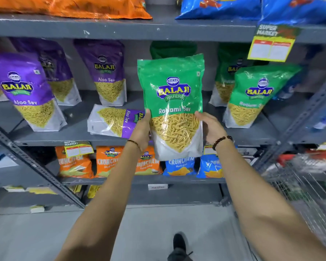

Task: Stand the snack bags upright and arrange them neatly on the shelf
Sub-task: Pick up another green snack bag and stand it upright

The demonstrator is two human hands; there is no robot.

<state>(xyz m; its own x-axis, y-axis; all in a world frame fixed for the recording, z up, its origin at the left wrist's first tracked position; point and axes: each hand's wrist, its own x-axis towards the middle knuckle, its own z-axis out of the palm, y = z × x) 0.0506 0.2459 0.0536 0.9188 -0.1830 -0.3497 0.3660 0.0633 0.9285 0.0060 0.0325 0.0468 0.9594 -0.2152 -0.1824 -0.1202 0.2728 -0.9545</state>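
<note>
I hold a green Ratlami Sev bag (172, 95) upright in front of the middle shelf (79, 132). My left hand (142, 129) grips its left edge and my right hand (210, 127) grips its right edge. A purple Aloo Sev bag (115, 120) lies flat on its side on the shelf, just left of my left hand. Other purple bags stand at the front left (26, 91) and at the back (108, 72). To the right stands a green bag (252, 97), with another (226, 80) behind it. One more green bag (173, 49) is partly hidden behind the held one.
Orange (73, 161) and blue (179, 165) Crunchex bags fill the shelf below. Large orange (68, 6) and blue (252, 8) bags lie on the top shelf. A yellow price tag (271, 48) hangs at upper right. A wire cart (299, 178) stands at the right. Slanted shelf braces (36, 164) cross the left.
</note>
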